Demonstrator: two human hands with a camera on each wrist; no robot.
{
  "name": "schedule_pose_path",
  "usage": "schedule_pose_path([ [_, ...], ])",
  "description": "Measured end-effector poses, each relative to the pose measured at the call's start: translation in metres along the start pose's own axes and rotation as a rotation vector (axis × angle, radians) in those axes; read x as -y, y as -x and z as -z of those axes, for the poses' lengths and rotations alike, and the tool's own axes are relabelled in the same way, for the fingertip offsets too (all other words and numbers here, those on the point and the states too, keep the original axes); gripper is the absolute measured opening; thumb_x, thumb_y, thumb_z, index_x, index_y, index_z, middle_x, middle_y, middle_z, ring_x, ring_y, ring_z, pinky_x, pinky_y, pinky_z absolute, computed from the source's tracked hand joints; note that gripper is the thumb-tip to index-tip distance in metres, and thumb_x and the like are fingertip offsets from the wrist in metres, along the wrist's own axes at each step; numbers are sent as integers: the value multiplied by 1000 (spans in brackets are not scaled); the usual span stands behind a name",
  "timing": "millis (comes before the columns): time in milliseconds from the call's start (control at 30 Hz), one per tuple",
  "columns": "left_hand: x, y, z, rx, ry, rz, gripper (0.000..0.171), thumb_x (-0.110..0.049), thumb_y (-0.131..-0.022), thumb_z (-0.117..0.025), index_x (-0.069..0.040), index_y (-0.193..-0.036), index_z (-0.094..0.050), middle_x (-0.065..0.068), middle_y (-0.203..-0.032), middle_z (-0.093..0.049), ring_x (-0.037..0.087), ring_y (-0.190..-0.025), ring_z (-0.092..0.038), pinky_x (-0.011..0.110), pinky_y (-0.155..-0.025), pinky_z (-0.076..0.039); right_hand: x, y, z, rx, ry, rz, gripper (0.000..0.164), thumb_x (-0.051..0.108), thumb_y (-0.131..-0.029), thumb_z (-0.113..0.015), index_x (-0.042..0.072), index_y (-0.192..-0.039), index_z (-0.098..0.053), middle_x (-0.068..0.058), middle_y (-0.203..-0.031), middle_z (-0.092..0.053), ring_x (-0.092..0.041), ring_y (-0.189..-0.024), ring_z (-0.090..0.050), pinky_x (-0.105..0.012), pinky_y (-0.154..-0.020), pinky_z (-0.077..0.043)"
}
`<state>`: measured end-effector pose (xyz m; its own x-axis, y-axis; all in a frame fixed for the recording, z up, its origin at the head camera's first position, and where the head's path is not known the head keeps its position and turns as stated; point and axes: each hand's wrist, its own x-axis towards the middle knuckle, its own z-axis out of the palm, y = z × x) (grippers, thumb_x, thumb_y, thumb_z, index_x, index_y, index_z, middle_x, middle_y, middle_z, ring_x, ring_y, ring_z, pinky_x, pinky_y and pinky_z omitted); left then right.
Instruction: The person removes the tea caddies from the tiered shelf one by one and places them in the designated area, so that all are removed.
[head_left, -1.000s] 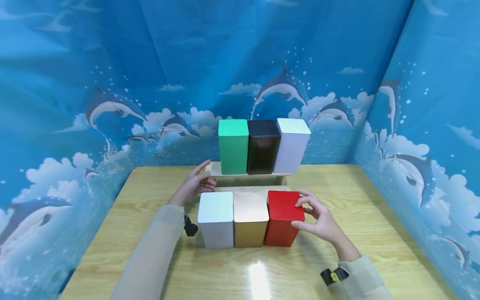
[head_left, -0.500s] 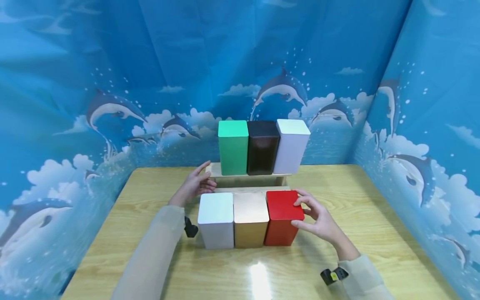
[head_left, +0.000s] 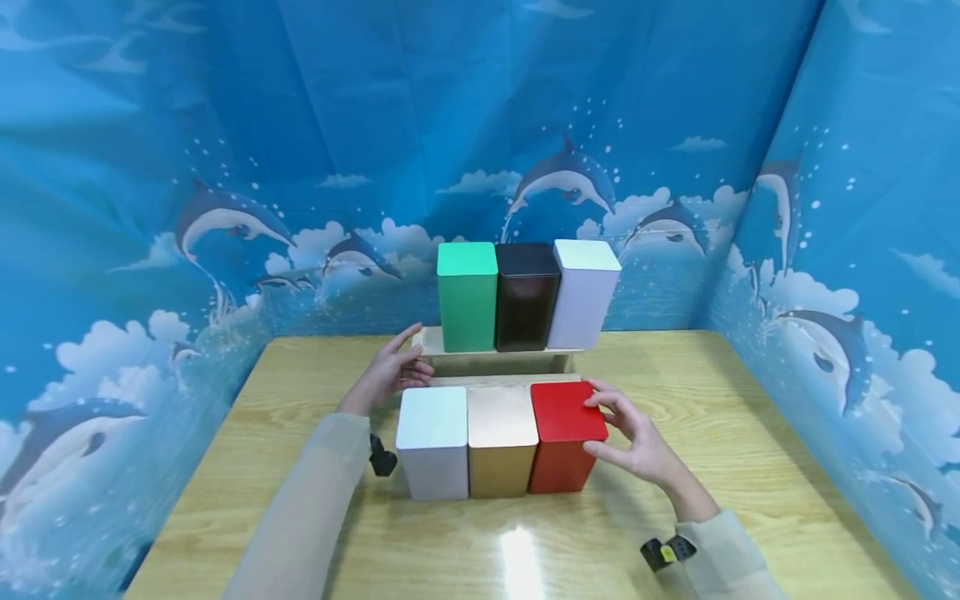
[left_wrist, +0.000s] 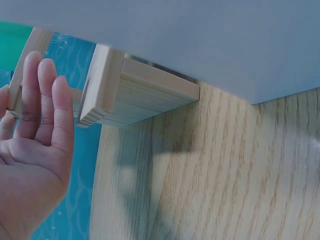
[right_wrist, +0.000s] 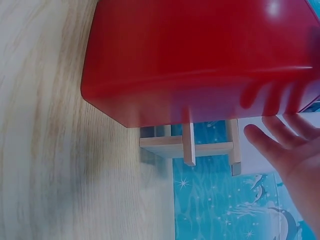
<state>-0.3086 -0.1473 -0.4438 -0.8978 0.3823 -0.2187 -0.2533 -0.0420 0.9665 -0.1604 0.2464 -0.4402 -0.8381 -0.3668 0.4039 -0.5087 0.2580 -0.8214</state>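
Three tall tins with rounded corners stand side by side in front in the head view: a white tin [head_left: 432, 442], a gold tin [head_left: 502, 442] and a red tin [head_left: 568, 442]. My right hand [head_left: 633, 437] is at the red tin's right side, a fingertip over its lid and the thumb at its near side. In the right wrist view its other fingers [right_wrist: 282, 132] reach along the red wall. My left hand [head_left: 388, 367] is at the left end of a two-step wooden shelf [head_left: 429, 340]. The left wrist view shows three straight fingers [left_wrist: 46, 95] beside the wood.
On the upper step of the shelf stand a green tin [head_left: 468, 300], a black tin [head_left: 527, 300] and another white tin [head_left: 583, 296]. The wooden table [head_left: 300, 375] ends at a blue dolphin-print curtain [head_left: 375, 167] behind and at the sides.
The red tin and my right fingertips have shifted slightly left, closer to the gold tin. My left hand has stayed at the shelf end.
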Motion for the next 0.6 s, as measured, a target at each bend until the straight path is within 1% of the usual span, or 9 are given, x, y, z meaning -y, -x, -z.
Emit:
schedule_pose_path([
  [100,0,-1,0,-3,4,1,56,-23,-101,-42,-31,-149,-16,10,-83,-68,26,-80,-67,47,-83,-50,-1,0,1,-11,-23,23,55,-10,-75,-70,-1,-124,-46,-23,-143,-30,-27,-128,-34,-23,-94,-43],
  [200,5,-6,3,-21,18,-1,55,-24,-100,-43,-33,-149,-19,10,-81,-68,25,-77,-67,44,-79,-53,0,0,3,-22,-34,46,55,-11,-76,-68,-1,-125,-45,-24,-141,-33,-20,-126,-38,-22,-93,-44],
  [267,11,-11,6,-37,22,-6,54,-26,-100,-45,-35,-148,-21,10,-80,-68,24,-75,-67,42,-76,-54,1,0,4,-23,-50,53,53,-11,-78,-66,-2,-125,-45,-24,-140,-34,-18,-124,-41,-23,-93,-44],
  [300,11,-11,6,-36,19,-6,54,-26,-100,-45,-35,-148,-21,10,-81,-68,25,-76,-67,42,-76,-54,1,0,5,-25,-53,55,52,-10,-78,-66,-2,-125,-45,-24,-140,-34,-17,-123,-41,-23,-93,-44],
  [367,11,-10,6,-27,14,-7,55,-26,-100,-45,-35,-148,-20,11,-82,-68,28,-80,-67,44,-78,-53,2,1,6,-26,-60,48,51,-9,-79,-66,-2,-125,-45,-25,-140,-34,-17,-123,-42,-24,-92,-45],
  [433,8,-7,5,-8,5,-7,55,-25,-100,-43,-33,-149,-18,12,-85,-68,34,-87,-65,48,-83,-50,2,2,8,-27,-62,49,50,-9,-80,-65,-2,-126,-45,-26,-139,-34,-17,-122,-43,-24,-92,-46],
  [500,3,-2,3,13,3,-6,56,-24,-101,-42,-32,-149,-16,13,-87,-68,37,-92,-63,51,-87,-47,2,2,10,-29,-49,46,51,-9,-80,-65,-2,-126,-46,-24,-138,-37,-17,-123,-42,-24,-90,-46],
  [600,3,-1,3,20,11,-11,56,-24,-101,-42,-31,-150,-15,13,-86,-68,36,-90,-64,51,-87,-47,2,3,15,-31,-27,47,49,-9,-81,-64,-2,-127,-47,-22,-137,-40,-18,-123,-42,-26,-90,-47],
])
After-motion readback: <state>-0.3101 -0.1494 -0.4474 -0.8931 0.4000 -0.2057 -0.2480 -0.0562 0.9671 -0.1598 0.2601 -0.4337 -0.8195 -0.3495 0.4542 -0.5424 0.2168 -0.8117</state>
